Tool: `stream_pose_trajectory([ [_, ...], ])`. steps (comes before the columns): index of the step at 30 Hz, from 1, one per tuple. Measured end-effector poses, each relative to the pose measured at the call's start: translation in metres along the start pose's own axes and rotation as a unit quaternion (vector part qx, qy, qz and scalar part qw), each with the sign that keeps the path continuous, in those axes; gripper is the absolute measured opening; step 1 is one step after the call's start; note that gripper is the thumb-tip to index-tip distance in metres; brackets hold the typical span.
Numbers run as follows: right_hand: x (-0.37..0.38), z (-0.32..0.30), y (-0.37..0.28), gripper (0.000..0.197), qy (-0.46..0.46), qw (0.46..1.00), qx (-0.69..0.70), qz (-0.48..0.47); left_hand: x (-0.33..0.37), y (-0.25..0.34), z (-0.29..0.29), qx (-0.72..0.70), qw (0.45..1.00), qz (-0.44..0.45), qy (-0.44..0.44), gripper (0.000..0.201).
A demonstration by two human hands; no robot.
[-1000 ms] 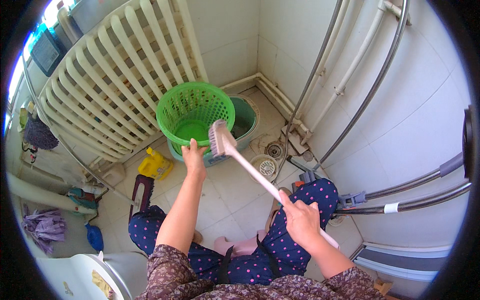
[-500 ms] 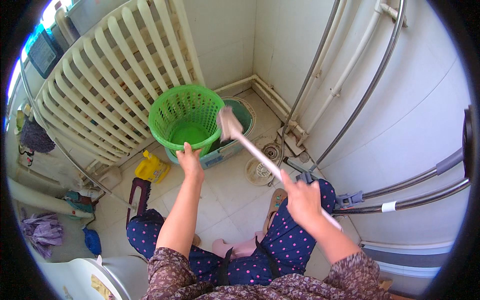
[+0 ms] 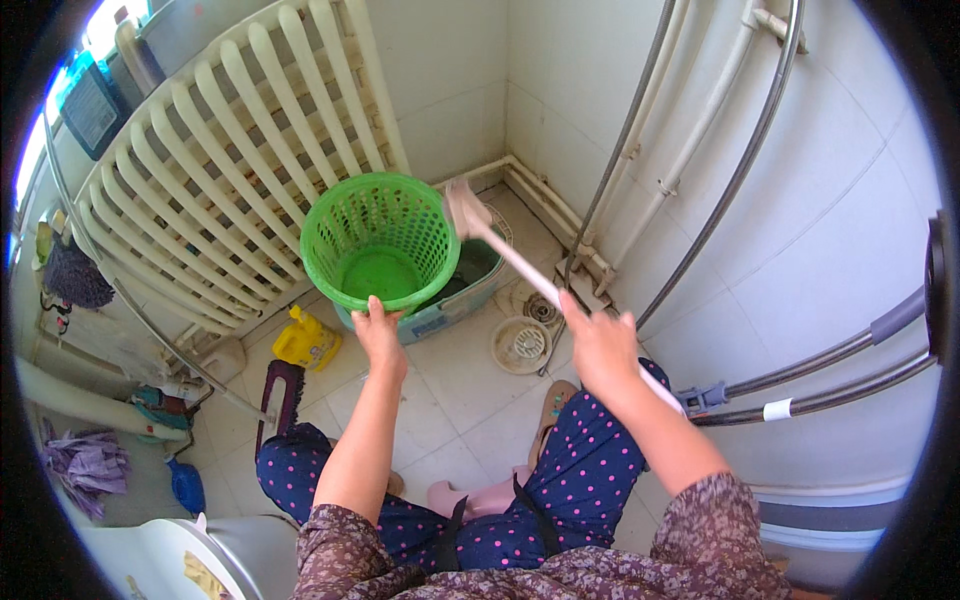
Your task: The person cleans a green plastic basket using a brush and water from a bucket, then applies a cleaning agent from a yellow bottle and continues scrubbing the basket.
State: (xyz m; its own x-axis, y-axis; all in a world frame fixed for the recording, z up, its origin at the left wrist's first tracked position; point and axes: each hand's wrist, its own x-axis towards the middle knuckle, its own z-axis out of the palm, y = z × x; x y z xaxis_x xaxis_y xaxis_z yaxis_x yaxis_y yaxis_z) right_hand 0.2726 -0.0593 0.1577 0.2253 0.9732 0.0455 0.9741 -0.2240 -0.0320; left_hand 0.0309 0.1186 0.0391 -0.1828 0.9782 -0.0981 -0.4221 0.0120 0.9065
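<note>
Holding green basket [image 3: 378, 275] — tub [image 3: 440, 318] beneath

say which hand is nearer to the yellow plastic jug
Left. The left hand, holding the near rim of the round green plastic basket, is just right of the yellow plastic jug; the right hand, gripping the long pink brush, is much farther right.

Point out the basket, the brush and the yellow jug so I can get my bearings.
Basket [image 3: 378, 272]: head view, on its bare inner bottom.
Brush [image 3: 525, 269]: head view, on its pale pink handle.
Yellow jug [image 3: 309, 345]: head view, on the side of its body.
</note>
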Motion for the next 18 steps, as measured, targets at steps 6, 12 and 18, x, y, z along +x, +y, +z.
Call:
stream_pose_trajectory([
  [6, -0.074, -0.009, -0.001, 0.052, 0.025, 0.999, 0.007, -0.045, 0.004, -0.012, 0.006, 0.006, 1.0, -0.002, 0.023, 0.023],
  [12, 0.018, 0.002, 0.02, 0.058, 0.057, 0.996, -0.066, -0.012, -0.004, 0.014, -0.013, 0.148, 0.987, -0.006, -0.054, 0.022],
  [18, 0.105, -0.007, 0.018, 0.05, 0.197, 0.971, -0.094, -0.098, 0.007, 0.036, -0.013, 0.175, 0.979, -0.019, -0.104, 0.025],
])
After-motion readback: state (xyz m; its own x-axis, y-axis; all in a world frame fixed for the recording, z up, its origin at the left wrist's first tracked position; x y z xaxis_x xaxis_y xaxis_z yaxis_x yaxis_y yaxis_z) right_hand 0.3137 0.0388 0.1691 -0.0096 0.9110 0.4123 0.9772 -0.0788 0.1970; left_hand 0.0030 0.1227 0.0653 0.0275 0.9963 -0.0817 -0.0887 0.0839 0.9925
